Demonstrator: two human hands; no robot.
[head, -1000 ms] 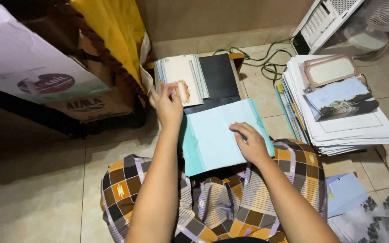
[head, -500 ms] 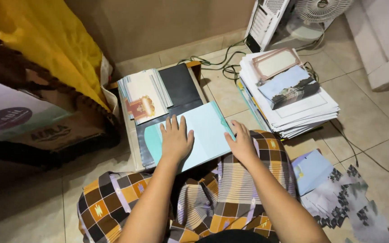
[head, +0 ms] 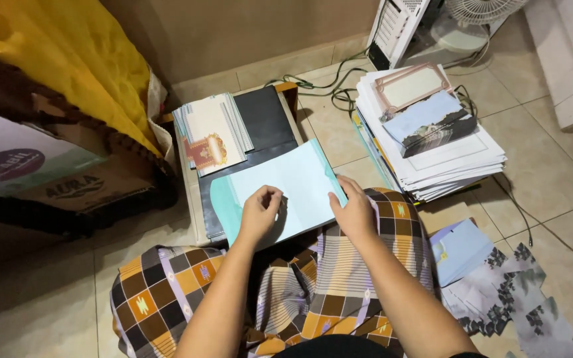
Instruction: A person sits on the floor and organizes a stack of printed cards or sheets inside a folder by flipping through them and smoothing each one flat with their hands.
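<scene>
Beige floor tiles (head: 552,179) fill the room, and a person sits on them with a checked cloth (head: 339,278) over the legs. Before the knees stands a low bench (head: 193,212), and on it lies a black folder (head: 266,119) with a light blue paper sheet (head: 286,182) on top. The left hand (head: 258,213) rests on the near part of this sheet with the fingers curled, pinching it or a thin layer of it; how much it really grips I cannot tell. The right hand (head: 354,212) grasps the right edge of the same sheet between thumb and fingers.

On the far side of the bench lies a small stack of cream cards (head: 210,132) with a red and gold ornament. To the right, on the floor, stands a tall pile of white papers (head: 439,152), with a framed card (head: 411,86) and a blue booklet (head: 429,119) on top. Green cables (head: 329,86) run behind it, towards a white fan (head: 479,10).

In my judgement the sheet is thin and may crease or tear if both hands pull unevenly. It hangs over the bench edge toward the lap, so it could slide down when one hand lets go. The pile at the right looks uneven; an elbow could push its top pieces off.
</scene>
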